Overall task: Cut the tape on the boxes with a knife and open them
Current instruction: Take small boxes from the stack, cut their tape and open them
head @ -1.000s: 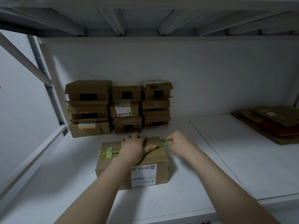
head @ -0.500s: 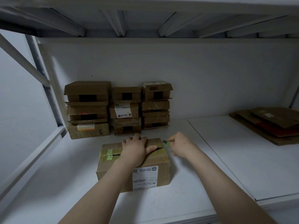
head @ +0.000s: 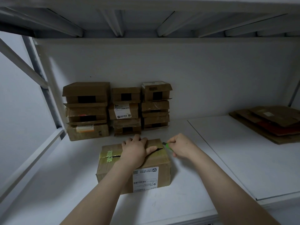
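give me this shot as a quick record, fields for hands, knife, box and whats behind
left hand: pressed flat on top of front box
right hand: holds green knife, tip at right end of top seam
seam state: dark gap shows either side of left hand
tape: yellowish, green-patterned, across seam's left end
behind: stacked boxes; flattened cardboard far right

Stockroom: metal shelf rack (head: pixel 40 88), stacked parcels (head: pixel 116 109) w/ shipping labels.

A pile of flattened brown cardboard sheets (head: pixel 267 122) lies far right on the white shelf board (head: pixel 227 151), beneath grey metal crossbars (head: pixel 116 21).
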